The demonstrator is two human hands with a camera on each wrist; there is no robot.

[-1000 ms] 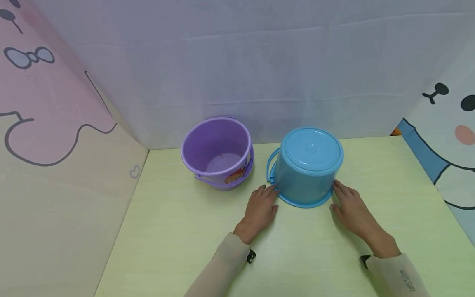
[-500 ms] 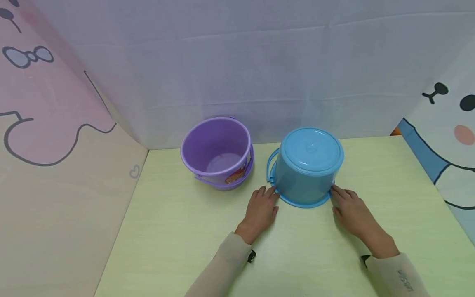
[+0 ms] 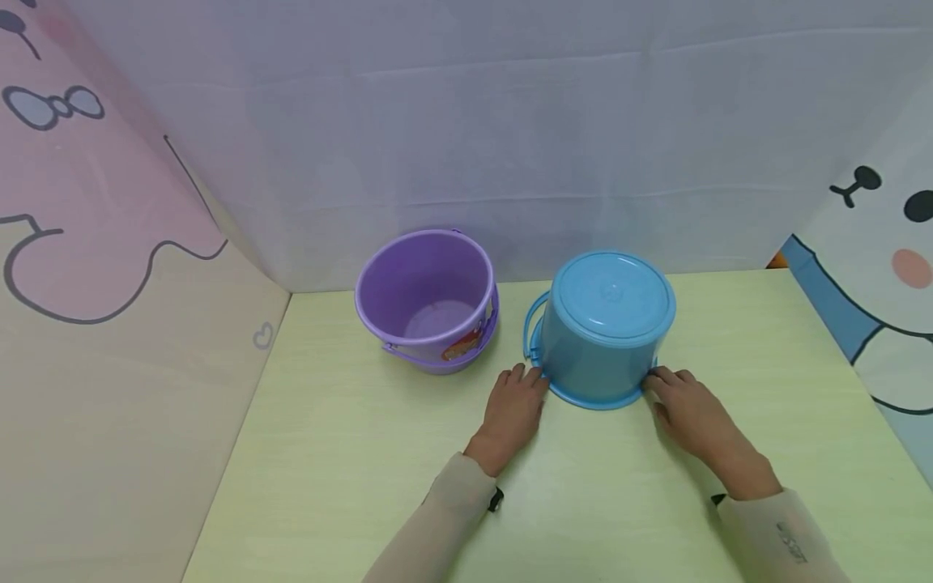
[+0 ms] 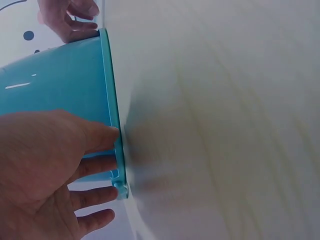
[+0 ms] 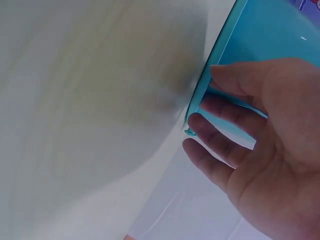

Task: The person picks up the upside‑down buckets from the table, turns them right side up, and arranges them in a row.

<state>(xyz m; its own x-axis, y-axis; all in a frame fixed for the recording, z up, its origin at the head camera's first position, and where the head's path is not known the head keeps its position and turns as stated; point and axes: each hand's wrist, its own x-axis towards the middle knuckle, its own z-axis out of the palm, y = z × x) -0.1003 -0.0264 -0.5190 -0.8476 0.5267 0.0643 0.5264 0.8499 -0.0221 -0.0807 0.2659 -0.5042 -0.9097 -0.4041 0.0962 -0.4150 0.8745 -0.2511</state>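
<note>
One blue bucket (image 3: 608,344) upside down on the bench (image 3: 321,461); one purple bucket (image 3: 426,283) upright, just to its left.
Left hand (image 3: 513,407) at left of blue rim (image 3: 594,403), right hand (image 3: 691,413) at right; fingers extended or loosely bent, tips touching, no clench, no firm grasp seen; rim down on bench; judged: turning-over done, purple bucket untouched; lifting or letting go left, cannot tell which.
</note>
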